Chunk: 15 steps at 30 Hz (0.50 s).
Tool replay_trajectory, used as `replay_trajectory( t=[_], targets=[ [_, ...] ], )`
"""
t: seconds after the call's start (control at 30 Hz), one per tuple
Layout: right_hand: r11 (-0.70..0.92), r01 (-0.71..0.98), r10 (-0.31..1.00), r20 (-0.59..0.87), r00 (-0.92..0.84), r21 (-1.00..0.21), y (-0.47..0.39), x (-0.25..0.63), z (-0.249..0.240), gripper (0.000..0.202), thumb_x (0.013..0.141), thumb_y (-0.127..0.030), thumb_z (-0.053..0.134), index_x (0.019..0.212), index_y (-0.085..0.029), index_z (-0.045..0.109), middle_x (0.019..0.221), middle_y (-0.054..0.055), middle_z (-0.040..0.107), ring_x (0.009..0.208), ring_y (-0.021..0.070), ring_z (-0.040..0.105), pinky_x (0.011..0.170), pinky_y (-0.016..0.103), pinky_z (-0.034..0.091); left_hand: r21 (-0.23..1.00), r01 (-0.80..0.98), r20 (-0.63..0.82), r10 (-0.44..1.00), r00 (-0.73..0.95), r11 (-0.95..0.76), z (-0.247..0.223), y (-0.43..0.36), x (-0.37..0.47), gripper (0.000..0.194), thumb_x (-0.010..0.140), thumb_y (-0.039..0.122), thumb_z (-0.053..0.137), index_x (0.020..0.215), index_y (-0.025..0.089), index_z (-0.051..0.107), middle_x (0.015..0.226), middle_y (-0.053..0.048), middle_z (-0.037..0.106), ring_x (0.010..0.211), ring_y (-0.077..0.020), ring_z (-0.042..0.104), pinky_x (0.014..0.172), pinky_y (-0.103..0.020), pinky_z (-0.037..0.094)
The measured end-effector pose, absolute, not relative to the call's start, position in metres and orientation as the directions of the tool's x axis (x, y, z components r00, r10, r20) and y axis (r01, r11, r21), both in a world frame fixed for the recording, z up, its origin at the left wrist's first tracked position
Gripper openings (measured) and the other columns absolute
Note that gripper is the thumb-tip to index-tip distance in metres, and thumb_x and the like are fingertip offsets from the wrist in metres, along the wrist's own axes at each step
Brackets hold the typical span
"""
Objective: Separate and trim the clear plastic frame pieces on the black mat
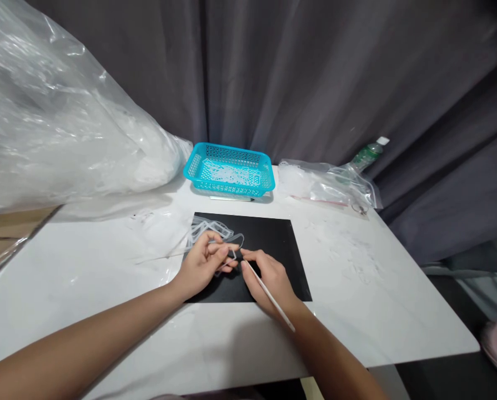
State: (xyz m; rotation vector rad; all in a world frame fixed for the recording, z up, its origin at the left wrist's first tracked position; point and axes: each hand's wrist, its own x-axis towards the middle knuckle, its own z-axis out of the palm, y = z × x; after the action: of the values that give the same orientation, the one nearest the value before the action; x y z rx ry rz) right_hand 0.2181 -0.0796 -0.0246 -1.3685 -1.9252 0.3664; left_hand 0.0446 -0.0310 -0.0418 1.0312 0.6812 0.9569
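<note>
Between the fingers of my left hand [209, 258] is a small translucent plastic frame [232, 255], its corner poking out toward the right. My right hand [269, 278] pinches a thin white pen-like stick [273, 297], whose tip points at the frame; the tip itself is too small to make out. Both hands are above a black mat [273, 233]. More clear plastic frames [209, 228] lie in a loose pile on the mat's upper left, just beyond my left hand.
A blue basket [194, 180] with small white pieces stands behind the mat. A large plastic bag [73, 111] bulges over the left side. Clear bags [323, 183] and a green bottle [369, 154] sit at the back right. Clear scraps [352, 250] lie on the white table [398, 316].
</note>
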Motion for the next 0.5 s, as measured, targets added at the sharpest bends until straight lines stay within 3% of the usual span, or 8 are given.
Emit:
replay_trajectory(
  t=[0.1, 0.2, 0.3, 0.4, 0.5],
  targets=[
    [0.315, 0.721, 0.932, 0.343, -0.114, -0.617, -0.076, 0.222, -0.025, 0.01, 0.09, -0.024, 0.047, 0.094, -0.022, 0.056, 0.09, 0.008, 0.07, 0.082, 0.0222, 0.068, 0.075, 0.033, 0.05, 0.744, -0.465, -0.213, 0.83, 0.515, 0.479, -0.034, -0.027, 0.046, 0.037, 0.081, 0.035, 0.068, 0.108, 0.022, 0.046, 0.118, -0.008, 0.063, 0.097, -0.0181, 0.067, 0.077, -0.031, 0.056],
    [0.264, 0.739, 0.948, 0.308, -0.079, -0.62, -0.073, 0.225, -0.025, 0.01, 0.091, -0.026, 0.046, 0.093, -0.021, 0.055, 0.084, 0.007, 0.07, 0.076, 0.0214, 0.067, 0.07, 0.03, 0.048, 0.53, -0.562, -0.223, 0.744, 0.63, 0.635, -0.028, -0.024, 0.044, 0.042, 0.087, 0.045, 0.057, 0.119, 0.019, 0.051, 0.13, -0.013, 0.055, 0.117, -0.0244, 0.056, 0.093, -0.041, 0.05],
    [0.255, 0.755, 0.949, 0.307, -0.075, -0.604, -0.072, 0.225, -0.025, 0.011, 0.091, -0.026, 0.045, 0.092, -0.021, 0.055, 0.084, 0.006, 0.07, 0.076, 0.0201, 0.067, 0.069, 0.028, 0.047, 0.388, -0.598, -0.191, 0.696, 0.692, 0.701, -0.026, -0.023, 0.042, 0.051, 0.091, 0.051, 0.046, 0.123, 0.013, 0.053, 0.132, -0.014, 0.053, 0.121, -0.0267, 0.051, 0.099, -0.042, 0.045],
    [0.244, 0.773, 0.949, 0.308, -0.066, -0.586, -0.072, 0.224, -0.024, 0.01, 0.09, -0.025, 0.046, 0.091, -0.021, 0.055, 0.082, 0.005, 0.07, 0.074, 0.0189, 0.067, 0.068, 0.026, 0.047, 0.293, -0.63, -0.178, 0.689, 0.703, 0.719, -0.026, -0.021, 0.039, 0.05, 0.095, 0.049, 0.037, 0.115, 0.009, 0.058, 0.112, -0.015, 0.063, 0.107, -0.024, 0.06, 0.092, -0.036, 0.05],
    [0.228, 0.785, 0.953, 0.298, -0.059, -0.575, -0.073, 0.224, -0.023, 0.01, 0.09, -0.025, 0.046, 0.091, -0.021, 0.056, 0.079, 0.004, 0.07, 0.073, 0.0186, 0.067, 0.066, 0.026, 0.047, 0.199, -0.645, -0.127, 0.672, 0.729, 0.738, -0.026, -0.018, 0.034, 0.052, 0.097, 0.048, 0.031, 0.102, 0.008, 0.062, 0.076, -0.008, 0.062, 0.068, -0.0133, 0.062, 0.062, -0.023, 0.053]
  ],
)
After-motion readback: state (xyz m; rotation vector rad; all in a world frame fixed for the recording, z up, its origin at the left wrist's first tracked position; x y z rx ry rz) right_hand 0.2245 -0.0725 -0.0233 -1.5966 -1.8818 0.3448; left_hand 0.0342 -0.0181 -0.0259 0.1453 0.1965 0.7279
